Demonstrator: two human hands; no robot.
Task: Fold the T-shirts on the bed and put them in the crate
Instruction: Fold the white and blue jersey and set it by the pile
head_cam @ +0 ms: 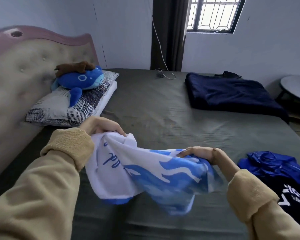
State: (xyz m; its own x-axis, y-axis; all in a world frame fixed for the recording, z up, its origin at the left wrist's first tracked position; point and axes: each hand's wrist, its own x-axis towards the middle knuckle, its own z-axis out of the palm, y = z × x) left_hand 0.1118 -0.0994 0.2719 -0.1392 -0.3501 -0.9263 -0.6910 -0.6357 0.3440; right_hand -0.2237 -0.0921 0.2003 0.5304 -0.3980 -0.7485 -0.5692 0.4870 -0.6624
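White T-shirt with blue wave print (145, 174) is hanging bunched between both hands at lower centre of the frame, above the bed (163, 115); its lower folds are blurred, so contact with the grey-green sheet cannot be told. Left hand (100, 126) is grasping the white end of the shirt, fingers curled over the fabric. Right hand (200, 154) is pinching the blue-printed end, thumb on top. Both arms are wearing tan sleeves.

At lower right of the frame, a crumpled royal-blue T-shirt (270, 163) is lying on the bed, just beside a black garment with white lettering (291, 193). A folded navy blanket (232, 94) is lying at upper right of the bed, well apart from the hands. At left, a blue plush toy (80, 82) is resting on a patterned pillow (66, 108) against the tufted headboard (24, 66). A white cable (168, 76) is trailing onto the far edge of the bed. A round table (296, 87) is showing at the right edge.
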